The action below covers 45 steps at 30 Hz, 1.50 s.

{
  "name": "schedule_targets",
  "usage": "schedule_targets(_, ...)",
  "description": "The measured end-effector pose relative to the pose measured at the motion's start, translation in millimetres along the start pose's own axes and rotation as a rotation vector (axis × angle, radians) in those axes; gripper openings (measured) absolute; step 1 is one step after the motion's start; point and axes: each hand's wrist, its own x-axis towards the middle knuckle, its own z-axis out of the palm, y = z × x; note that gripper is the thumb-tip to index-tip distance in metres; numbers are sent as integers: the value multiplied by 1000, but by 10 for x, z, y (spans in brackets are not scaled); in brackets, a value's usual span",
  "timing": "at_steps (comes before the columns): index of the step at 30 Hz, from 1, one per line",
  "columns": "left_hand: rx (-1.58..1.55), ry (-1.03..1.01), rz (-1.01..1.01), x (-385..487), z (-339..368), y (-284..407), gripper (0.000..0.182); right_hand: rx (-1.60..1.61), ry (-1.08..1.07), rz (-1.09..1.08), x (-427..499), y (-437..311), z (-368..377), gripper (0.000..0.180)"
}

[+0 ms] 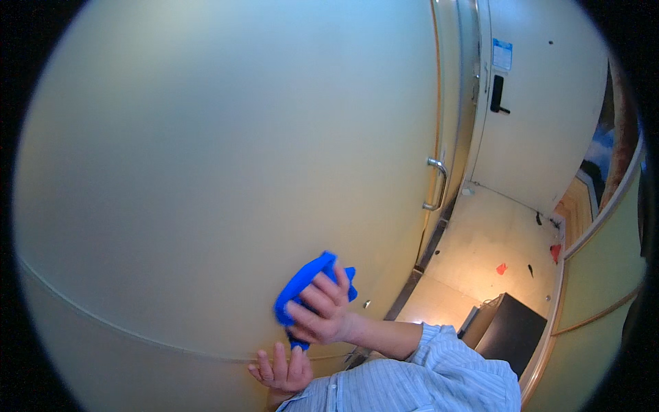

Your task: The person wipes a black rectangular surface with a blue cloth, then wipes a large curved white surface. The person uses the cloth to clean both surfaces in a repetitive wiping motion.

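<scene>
My right hand [325, 311] has its fingers curled around a bright blue cloth [296, 293], which is bunched and folds up past the fingertips. Just below, my left hand [285, 370] is raised with its fingers partly spread. One of its fingertips meets the cloth's lower end; whether it pinches the fabric cannot be made out. Both hands are in front of a large frosted glass panel [206, 180]. A curved metal handle [438, 184] is mounted near the panel's right edge.
A white door [540, 118] with a black lever lock [498, 95] stands at the upper right. On the tiled floor [484, 226] lie red scraps [501, 269] and small dark bits. A dark-topped box [512, 329] sits beside my right arm, near a green wall panel [597, 293].
</scene>
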Motion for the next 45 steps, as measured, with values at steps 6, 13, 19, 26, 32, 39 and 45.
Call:
schedule_targets(6, -89, 68, -200, 86, -53, 144, 24, 125, -60, -354, 549, 62, 40, 29)
schedule_targets(13, -31, 18, -132, 595, -33, 326, 28, 123, 21, -204, 1005, 525, -140, 37)
schedule_targets(19, 27, -61, -116, 951, 340, 575, 30, 57, 66, -55, 971, 1109, -333, 44)
schedule_targets(26, 227, -117, -50, 1073, 642, 699, 31, -18, 111, 113, 644, 1614, -537, 44)
schedule_targets(32, 242, -109, -21, 970, 702, 678, 31, -114, 141, 273, 135, 2081, -644, 45)
schedule_targets(39, 264, -96, -4, 981, 722, 685, 27, -269, 270, 636, -934, 2739, -675, 43)
schedule_targets(45, 275, -82, 20, 992, 718, 684, 28, -378, 221, 1362, -2218, 2705, -575, 46)
